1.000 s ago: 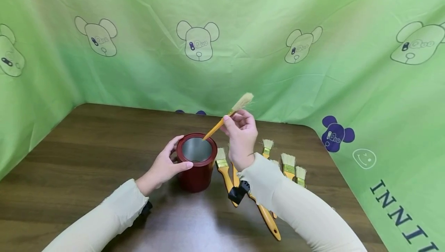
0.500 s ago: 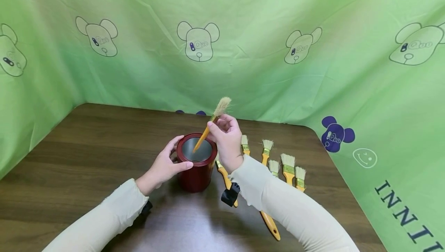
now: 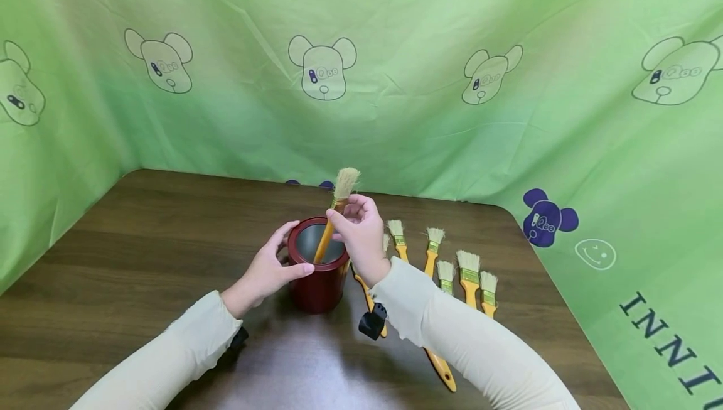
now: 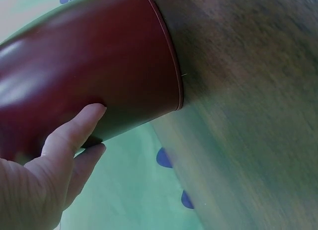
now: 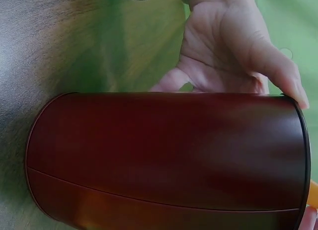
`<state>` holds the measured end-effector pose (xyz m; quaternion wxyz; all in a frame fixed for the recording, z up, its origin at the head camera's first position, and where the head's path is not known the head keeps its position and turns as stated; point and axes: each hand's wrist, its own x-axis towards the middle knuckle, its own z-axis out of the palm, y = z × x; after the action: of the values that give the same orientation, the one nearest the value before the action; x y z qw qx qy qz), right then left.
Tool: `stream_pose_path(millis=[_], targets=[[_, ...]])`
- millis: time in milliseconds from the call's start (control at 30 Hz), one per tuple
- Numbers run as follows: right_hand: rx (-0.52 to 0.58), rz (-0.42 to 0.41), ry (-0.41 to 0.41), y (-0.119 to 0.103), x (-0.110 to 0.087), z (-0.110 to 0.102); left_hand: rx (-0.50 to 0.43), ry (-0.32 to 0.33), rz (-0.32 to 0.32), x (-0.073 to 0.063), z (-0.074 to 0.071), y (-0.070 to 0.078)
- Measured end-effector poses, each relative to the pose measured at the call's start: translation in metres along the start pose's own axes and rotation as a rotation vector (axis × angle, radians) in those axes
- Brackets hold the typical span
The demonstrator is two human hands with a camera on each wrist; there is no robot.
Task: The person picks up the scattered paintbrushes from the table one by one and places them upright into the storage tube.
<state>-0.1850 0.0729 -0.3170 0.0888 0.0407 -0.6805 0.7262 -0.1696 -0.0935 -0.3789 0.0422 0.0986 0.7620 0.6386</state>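
Note:
A dark red round bin (image 3: 316,291) with a grey inside stands upright on the table. My left hand (image 3: 265,275) holds it from the left, thumb at the front of the rim and fingers along its side; the left wrist view shows those fingers (image 4: 74,130) against the wall. Above the opening, my right hand (image 3: 361,234) pinches a paintbrush (image 3: 346,184) near its ferrule. The bristles point up and the orange handle slants down into the mouth of the bin. In the right wrist view, the bin (image 5: 164,150) hides most of the right hand.
Several more paintbrushes (image 3: 468,269) lie on the wooden table (image 3: 186,228) right of the bin, partly covered by my right forearm. A green cloth (image 3: 395,127) with bear-head prints hangs behind the table and along its sides.
My right hand has moved left and slightly down, bringing the paintbrush from beside the bin's rim to handle-down inside its mouth, more upright. The left hand has stayed on the bin.

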Motion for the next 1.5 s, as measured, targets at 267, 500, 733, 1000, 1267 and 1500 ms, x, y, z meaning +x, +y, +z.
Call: stream_pose_path(millis=[267,500,733,1000,1267,1500], targets=[[-0.020,-0.093,0.071,0.002,0.001,-0.004,-0.012,-0.005,0.009,0.000,0.001,-0.001],[-0.009,-0.105,0.161,0.007,0.008,-0.025,-0.023,0.002,0.006,0.000,0.001,-0.002],[-0.029,-0.059,0.283,0.028,0.013,-0.074,-0.018,0.000,0.000,-0.001,0.001,-0.002],[-0.202,0.104,0.118,0.028,0.021,-0.157,-0.017,-0.004,-0.003,0.000,0.001,-0.002],[-0.468,0.283,-0.134,0.030,0.022,-0.243,-0.022,-0.002,-0.015,-0.001,0.000,-0.002],[-0.588,0.461,-0.187,0.039,0.007,-0.290,-0.028,-0.012,-0.010,0.000,0.000,-0.001]])
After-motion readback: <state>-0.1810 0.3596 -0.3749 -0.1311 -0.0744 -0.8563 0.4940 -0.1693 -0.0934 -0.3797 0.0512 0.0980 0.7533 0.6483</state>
